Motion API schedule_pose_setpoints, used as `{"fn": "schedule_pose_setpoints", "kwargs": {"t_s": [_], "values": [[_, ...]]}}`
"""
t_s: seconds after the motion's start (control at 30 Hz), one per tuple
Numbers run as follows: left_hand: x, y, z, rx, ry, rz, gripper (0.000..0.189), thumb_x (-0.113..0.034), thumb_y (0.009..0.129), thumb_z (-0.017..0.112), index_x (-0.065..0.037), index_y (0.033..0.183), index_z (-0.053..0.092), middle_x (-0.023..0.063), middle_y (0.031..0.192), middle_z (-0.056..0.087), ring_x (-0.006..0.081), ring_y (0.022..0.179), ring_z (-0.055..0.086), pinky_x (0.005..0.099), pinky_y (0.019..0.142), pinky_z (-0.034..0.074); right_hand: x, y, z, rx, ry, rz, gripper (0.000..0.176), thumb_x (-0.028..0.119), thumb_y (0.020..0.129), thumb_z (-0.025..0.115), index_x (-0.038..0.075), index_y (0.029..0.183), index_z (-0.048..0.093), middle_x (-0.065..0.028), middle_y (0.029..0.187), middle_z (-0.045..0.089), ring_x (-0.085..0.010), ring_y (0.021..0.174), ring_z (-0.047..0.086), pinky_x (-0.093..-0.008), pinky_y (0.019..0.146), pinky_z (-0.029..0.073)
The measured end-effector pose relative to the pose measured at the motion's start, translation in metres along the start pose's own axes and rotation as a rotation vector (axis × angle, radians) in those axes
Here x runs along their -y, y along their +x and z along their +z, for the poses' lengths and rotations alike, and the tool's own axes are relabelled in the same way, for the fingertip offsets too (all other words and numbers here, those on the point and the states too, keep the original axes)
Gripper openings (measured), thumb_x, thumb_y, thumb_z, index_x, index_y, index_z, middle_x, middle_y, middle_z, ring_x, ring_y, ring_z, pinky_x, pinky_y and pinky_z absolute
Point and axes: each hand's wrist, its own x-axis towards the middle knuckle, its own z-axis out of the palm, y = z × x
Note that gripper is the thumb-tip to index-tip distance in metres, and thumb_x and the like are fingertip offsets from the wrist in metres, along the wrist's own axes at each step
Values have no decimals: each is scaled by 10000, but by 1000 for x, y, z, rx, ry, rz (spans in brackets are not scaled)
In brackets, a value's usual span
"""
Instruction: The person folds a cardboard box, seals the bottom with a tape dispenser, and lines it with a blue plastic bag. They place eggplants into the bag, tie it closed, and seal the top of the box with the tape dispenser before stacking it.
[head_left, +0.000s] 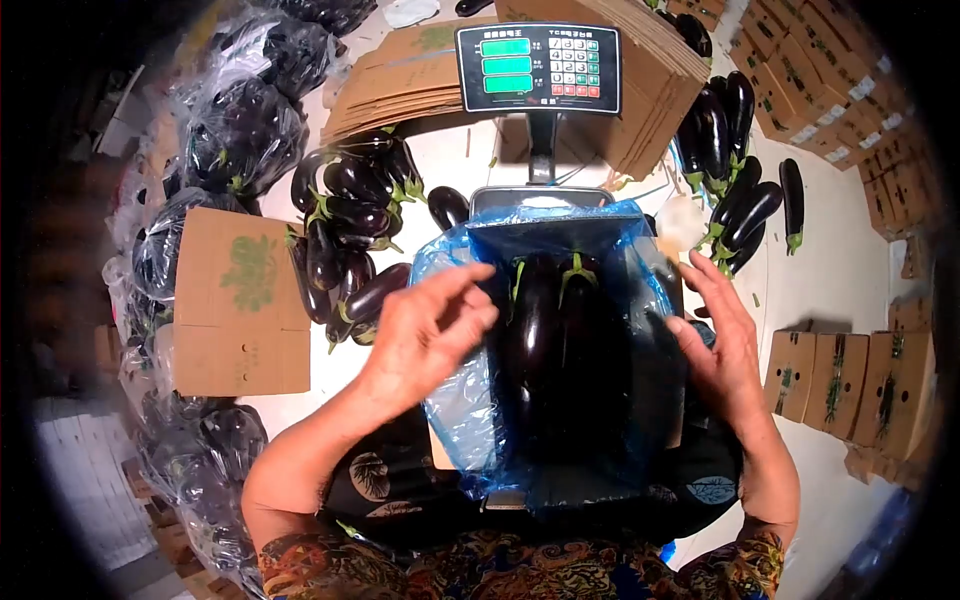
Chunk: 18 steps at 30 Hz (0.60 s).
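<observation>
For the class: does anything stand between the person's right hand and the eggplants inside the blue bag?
Yes, sideways: the right side of the blue bag lies between the right hand and the eggplants. From above, nothing visible covers their stems.

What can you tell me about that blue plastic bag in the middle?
The blue bag is thin, glossy, crinkled, see-through plastic. Its wide mouth opens upward, with edges spread out over what looks like a carton, before the scale's display. Dark eggplants lie inside. The left hand and right hand are at either side; contact is unclear.
</observation>
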Motion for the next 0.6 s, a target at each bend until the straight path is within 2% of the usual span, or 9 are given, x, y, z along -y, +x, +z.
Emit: {"fn": "schedule_pose_setpoints", "kwargs": {"t_s": [0.13,0.27,0.33,0.37,0.43,0.47,0.5,0.53,0.6], "values": [[21,23,-24,-105,123,21,455,-151,870,654,5,1274,515,100,1121,601,180,994,601,308,893,475,-8,18,-5,64,130,115,516,149,828,670,40,1304,503,-190,1392,451,-289,1186,537,-353,900,490],[39,49,-34,-60,257,25,620,-223,825,703,19,1336,451,194,1266,532,251,1202,506,362,942,462,-12,42,-1,149,206,203,572,187,813,692,24,1321,485,-167,1337,493,-225,939,589,-319,818,491],[42,61,-35,-1,395,38,667,-251,805,722,27,1342,443,217,1290,514,257,1242,470,374,956,453,-15,56,5,208,236,264,616,225,778,714,19,1312,488,-163,1196,575,-211,857,590,-311,799,480],[50,69,-33,35,361,44,751,-303,775,749,1,1375,416,224,1270,539,270,1213,504,383,964,438,-16,65,8,260,192,286,625,235,770,716,16,1309,488,-164,1158,592,-210,851,594,-312,796,478],[59,90,-33,165,385,-86,415,-223,825,709,-1,1155,589,120,957,653,195,908,594,328,809,473,-22,79,17,325,192,278,632,273,754,709,19,1293,502,-147,941,650,-208,766,596,-322,764,477],[66,101,-33,238,417,-117,265,-182,853,681,-1,1042,645,68,837,663,151,791,591,297,744,473,-28,86,23,397,193,292,360,230,804,671,12,1085,620,-115,773,649,-190,655,569,-322,695,476],[72,107,-32,124,298,-47,146,-138,874,646,-5,933,645,26,782,635,111,744,553,269,700,455,-30,92,27,363,119,278,234,203,826,653,6,949,625,-94,700,627,-171,621,548,-320,659,468],[77,114,-32,10,180,19,116,-94,895,610,-9,824,644,-16,727,607,70,697,515,240,657,436,-31,96,30,331,48,264,178,176,847,636,1,814,630,-74,626,604,-152,586,527,-317,624,459],[71,124,-44,37,-121,28,141,-129,922,576,-60,808,621,-48,735,576,56,692,502,217,647,413,-26,100,27,193,146,146,243,137,880,603,-3,683,579,-49,582,576,-109,575,501,-303,587,433]]}}
